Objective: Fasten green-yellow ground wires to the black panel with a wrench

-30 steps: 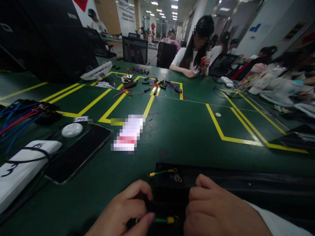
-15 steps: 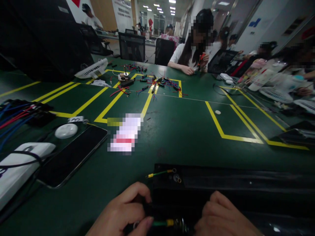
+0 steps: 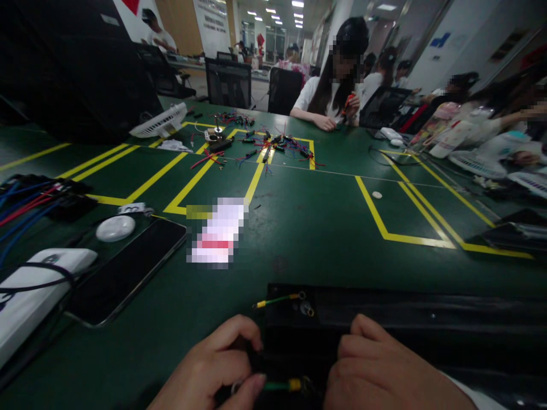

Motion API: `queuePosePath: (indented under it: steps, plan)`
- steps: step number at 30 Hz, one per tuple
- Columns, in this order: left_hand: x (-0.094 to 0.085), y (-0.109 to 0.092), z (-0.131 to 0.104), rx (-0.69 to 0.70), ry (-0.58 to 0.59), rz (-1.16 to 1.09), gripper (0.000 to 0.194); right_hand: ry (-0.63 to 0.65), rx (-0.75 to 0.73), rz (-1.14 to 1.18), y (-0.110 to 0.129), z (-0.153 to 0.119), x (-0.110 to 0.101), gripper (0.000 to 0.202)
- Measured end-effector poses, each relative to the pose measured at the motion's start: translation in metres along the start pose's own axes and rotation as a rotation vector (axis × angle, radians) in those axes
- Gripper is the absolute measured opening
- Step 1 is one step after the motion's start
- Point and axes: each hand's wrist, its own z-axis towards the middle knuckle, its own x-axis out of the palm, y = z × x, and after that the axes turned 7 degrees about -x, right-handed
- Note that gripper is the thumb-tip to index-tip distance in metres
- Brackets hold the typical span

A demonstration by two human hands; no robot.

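Observation:
My left hand [image 3: 217,364] is closed at the bottom, its thumb and forefinger pinching a short green wire [image 3: 276,386] with a yellow crimp sleeve at its right end. A loop at that right end looks like a ring terminal, but the area is dark. Just right of it, my right hand [image 3: 376,364] is closed with its knuckles up; what its fingers hold is hidden. Both hands are over a long black metal housing [image 3: 354,310]. A second green wire [image 3: 277,301] with yellow ends and a ring terminal lies across the housing's left end, near a small screw.
Left of my hands lie a dark phone [image 3: 128,270], a white power bank [image 3: 47,290] with a cable and a white round case [image 3: 115,228]. A blurred white-and-pink item [image 3: 220,230] lies ahead. Wire bundles [image 3: 282,142] sit further off, before a co-worker [image 3: 333,85].
My right hand has shifted left and slightly up, closer to the wire's crimped end, and more of its wrist and white sleeve shows. The left hand stays nearly in place.

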Motion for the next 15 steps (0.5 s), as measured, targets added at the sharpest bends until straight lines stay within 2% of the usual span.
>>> queuePosePath:
  steps: [6, 9, 11, 13, 15]
  plan:
    - [0.002, 0.003, 0.0, 0.005, -0.006, 0.008, 0.025, -0.004, 0.048, 0.139, 0.005, 0.003, -0.01, 0.025]
    - [0.001, 0.002, 0.0, -0.007, 0.011, 0.008, 0.024, -0.074, 0.11, 0.272, -0.001, -0.003, -0.013, 0.033]
    - [-0.001, -0.001, 0.0, -0.025, 0.022, -0.001, 0.024, -0.11, 0.082, 0.292, -0.006, -0.011, -0.004, 0.052]
    - [-0.002, -0.003, 0.001, -0.041, 0.03, -0.012, 0.024, -0.079, -0.091, 0.234, -0.011, -0.02, 0.014, 0.074]
    - [-0.002, -0.004, 0.001, -0.036, 0.031, -0.024, 0.024, -0.09, 0.032, 0.086, -0.013, -0.03, 0.034, 0.078]
